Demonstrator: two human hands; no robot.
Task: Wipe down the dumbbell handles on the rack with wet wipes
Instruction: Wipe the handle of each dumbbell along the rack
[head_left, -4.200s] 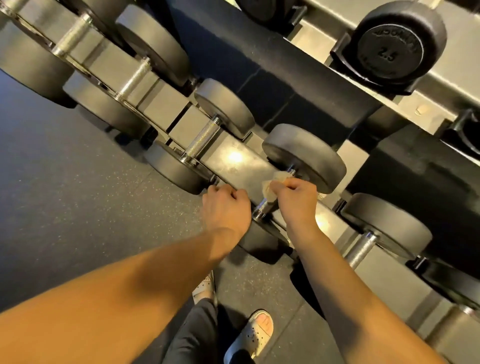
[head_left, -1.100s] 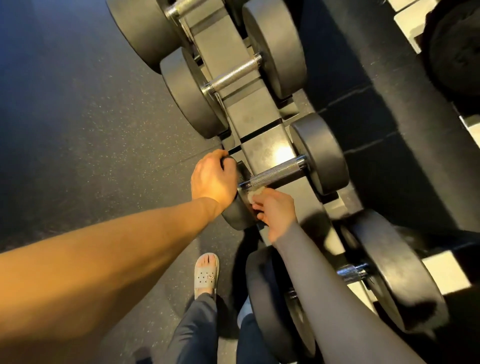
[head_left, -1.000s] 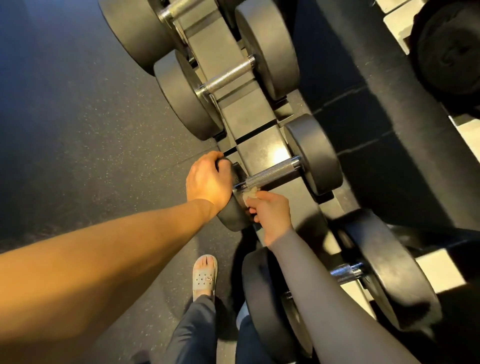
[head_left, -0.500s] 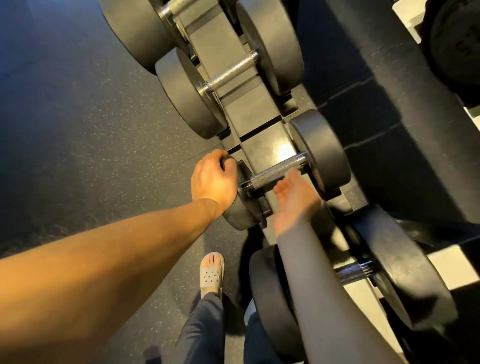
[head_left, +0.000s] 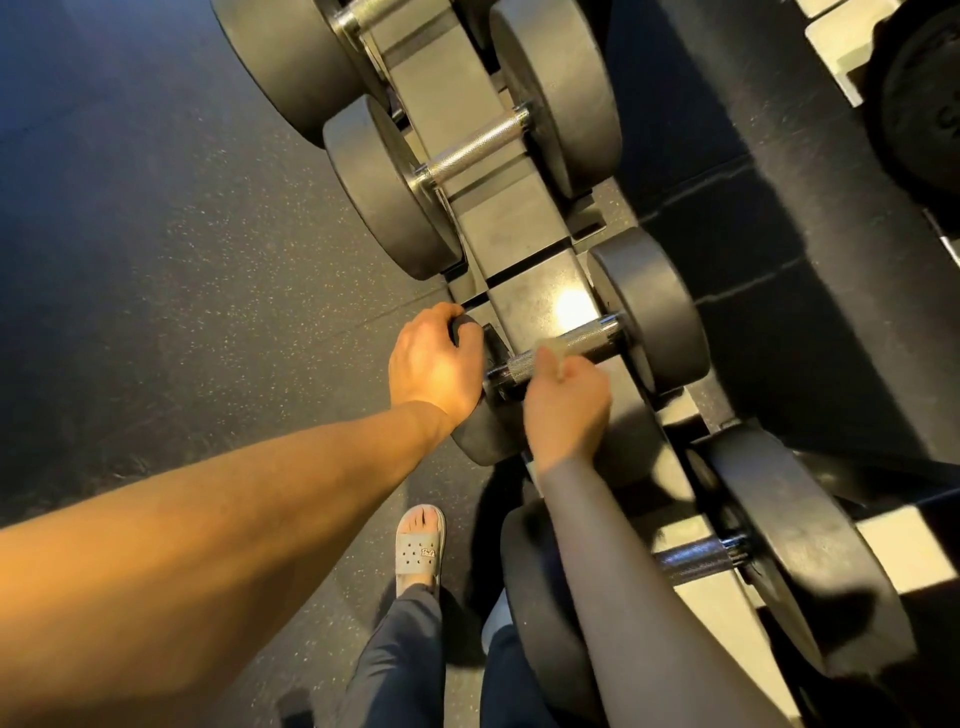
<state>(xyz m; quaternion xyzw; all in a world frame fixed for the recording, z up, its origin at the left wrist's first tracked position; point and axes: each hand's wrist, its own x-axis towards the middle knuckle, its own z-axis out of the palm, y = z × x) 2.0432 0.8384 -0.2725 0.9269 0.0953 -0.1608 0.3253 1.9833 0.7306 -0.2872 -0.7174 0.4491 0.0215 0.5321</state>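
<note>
Right grip (head_left: 566, 405) with wet wipe (head_left: 551, 347) on dumbbell handle (head_left: 589, 338)

The knurled steel handle (head_left: 587, 340) is boxed in between its dark round near head (head_left: 480, 436), gripped by the left hand (head_left: 431, 364), and its far head (head_left: 652, 312). The right hand (head_left: 566, 405), pinching a pale wet wipe (head_left: 551, 347), covers its middle. The grey metal rack beam (head_left: 519, 244) lies close beneath. The speckled dark rubber floor (head_left: 182, 260) to the left lies free
</note>
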